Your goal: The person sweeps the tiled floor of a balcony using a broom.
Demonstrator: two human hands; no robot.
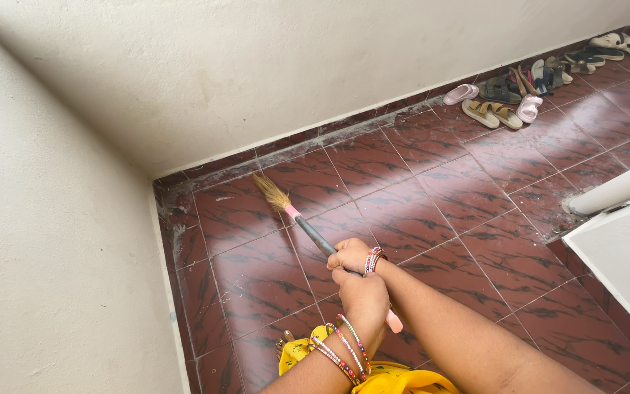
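1. Right hand (351,255): closed around the dark shaft of a broom (308,228), further from the body than the other hand; beaded bangle at the wrist.
2. Left hand (364,299): closed around the same shaft just behind the right hand, touching it; several bangles at the wrist.
3. Broom: slanted toward 11 o'clock; straw-coloured bristles (271,191) rest on the floor (475,197) near the wall corner; pink end of the handle shows below the left hand.
4. Floor: dark red marbled tiles, dusty along the base of the wall (220,73).
5. Sandals (519,91): a row against the wall at 1 o'clock, well apart from the broom.
6. Yellow garment (388,379) at 6 o'clock.
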